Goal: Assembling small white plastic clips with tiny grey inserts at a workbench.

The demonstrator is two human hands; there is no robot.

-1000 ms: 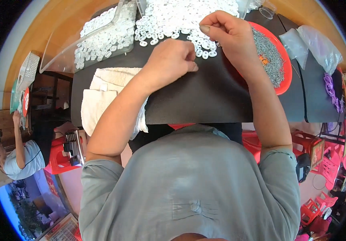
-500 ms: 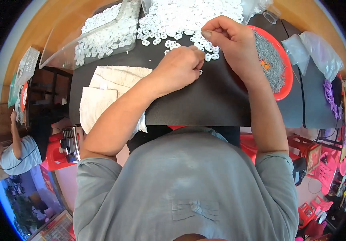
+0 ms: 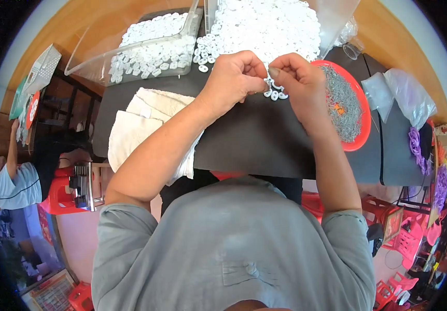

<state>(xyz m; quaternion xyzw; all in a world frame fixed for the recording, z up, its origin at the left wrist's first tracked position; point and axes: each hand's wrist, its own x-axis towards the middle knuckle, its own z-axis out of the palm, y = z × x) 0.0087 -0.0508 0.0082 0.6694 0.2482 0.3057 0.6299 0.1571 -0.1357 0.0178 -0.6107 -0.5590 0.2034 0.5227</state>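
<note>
Currently, well left of the red tray (image 3: pixel 366 119): cream cloth (image 3: pixel 133 132) on the desk (image 3: pixel 254 140); clear bin (image 3: pixel 184 68) with white pieces (image 3: pixel 151 51). Nearer it, left hand (image 3: pixel 234 75), grip curled, thumb close to fingers. Heap of loose pieces (image 3: pixel 270 31) beyond, left of tray. Right hand (image 3: pixel 305 85) just left of tray, grip nearly pinched. Contents of either grip: cannot tell. Tray holds thin grey pieces (image 3: pixel 344 85).

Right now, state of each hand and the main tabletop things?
Left hand: curled, contents unclear
Right hand: curled, contents unclear
White pieces: loose, heaped
Clear bin: open, holding white pieces
Red dish: open, holding grey pieces
Cream towel: folded
Large plastic bag: crumpled
Purple cord: bunched
</note>
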